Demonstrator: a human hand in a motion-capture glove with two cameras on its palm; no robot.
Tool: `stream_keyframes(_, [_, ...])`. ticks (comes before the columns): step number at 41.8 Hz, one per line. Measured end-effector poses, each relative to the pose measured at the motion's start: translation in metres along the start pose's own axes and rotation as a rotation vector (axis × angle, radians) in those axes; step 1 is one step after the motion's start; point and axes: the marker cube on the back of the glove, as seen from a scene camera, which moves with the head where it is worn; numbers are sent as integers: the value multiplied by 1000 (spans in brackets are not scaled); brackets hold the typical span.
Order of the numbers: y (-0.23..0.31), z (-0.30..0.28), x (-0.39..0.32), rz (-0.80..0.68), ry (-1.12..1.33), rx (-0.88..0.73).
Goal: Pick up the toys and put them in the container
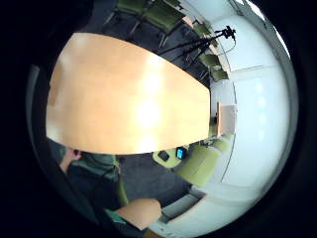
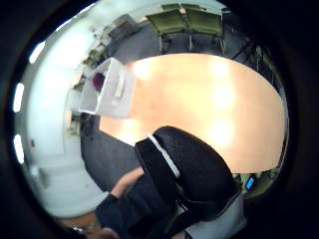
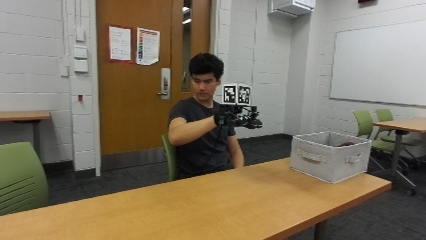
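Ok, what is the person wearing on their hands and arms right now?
The right hand wears a black glove, with a thin white stripe showing across it in the thumb side palm view. The short dark sleeve of a T-shirt ends above the elbow, leaving the forearm bare. The other hand is not visible.

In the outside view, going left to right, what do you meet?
Green chair → door → person → gloved right hand raised above the table → white container → whiteboard.

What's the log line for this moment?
gloved right hand: raised, holding nothing | container: at table end, dark toy inside | tabletop: no toys seen
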Motion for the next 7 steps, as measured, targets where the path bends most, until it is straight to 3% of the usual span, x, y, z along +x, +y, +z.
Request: stream_keyframes(7, [4, 13, 9, 22, -21, 26])
